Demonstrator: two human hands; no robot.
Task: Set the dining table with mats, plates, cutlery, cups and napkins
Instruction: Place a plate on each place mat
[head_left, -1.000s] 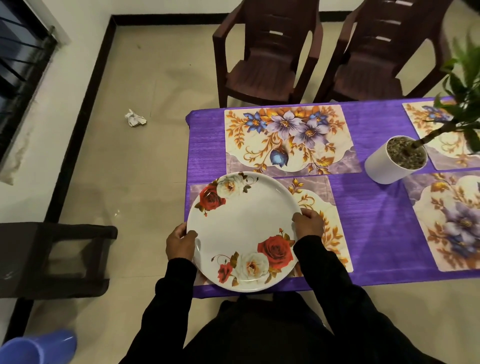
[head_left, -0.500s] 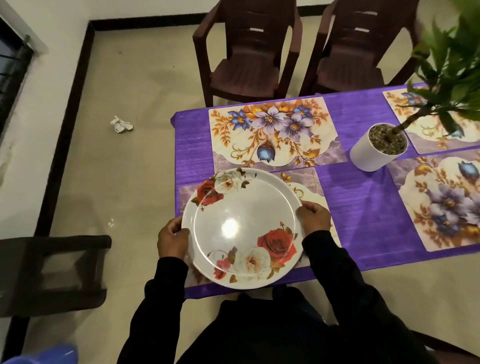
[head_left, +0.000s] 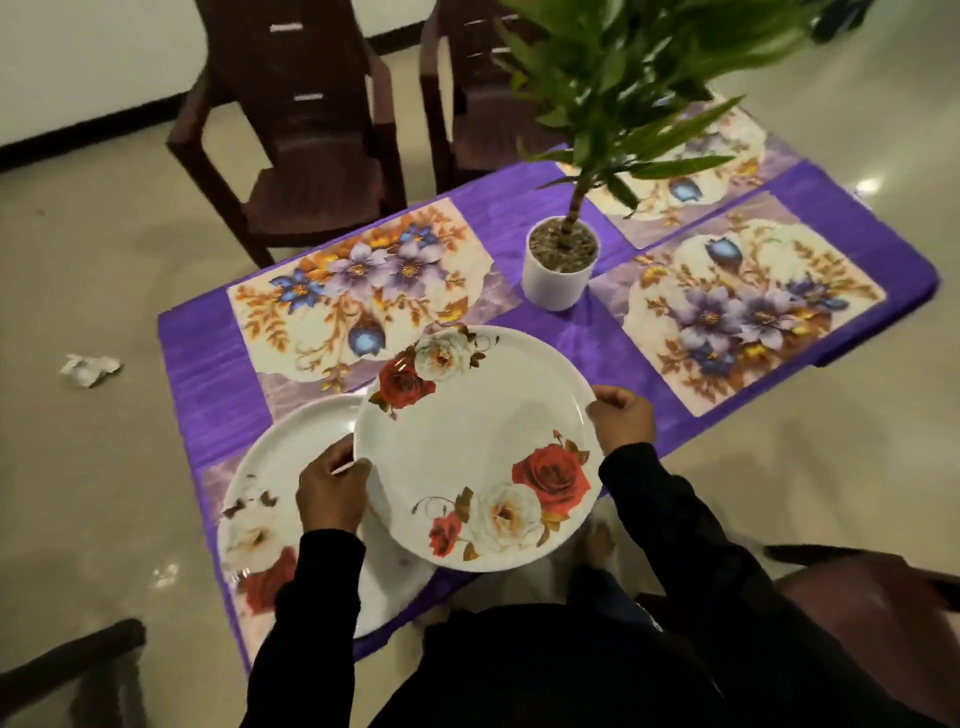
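A purple desk carries four floral mats, the far-left mat bare. A potted plant stands mid-desk. The near-left mat bears a plate. A second, rose-printed plate is held above it, overlapping its right side. The left hand has its grip pinching that plate's left rim; the right hand has its grip curled over the right rim.

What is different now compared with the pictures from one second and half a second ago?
Both hands, left hand and right hand, have lifted the top plate rightward, uncovering a second plate left on the near mat. The other mats and potted plant stayed put.
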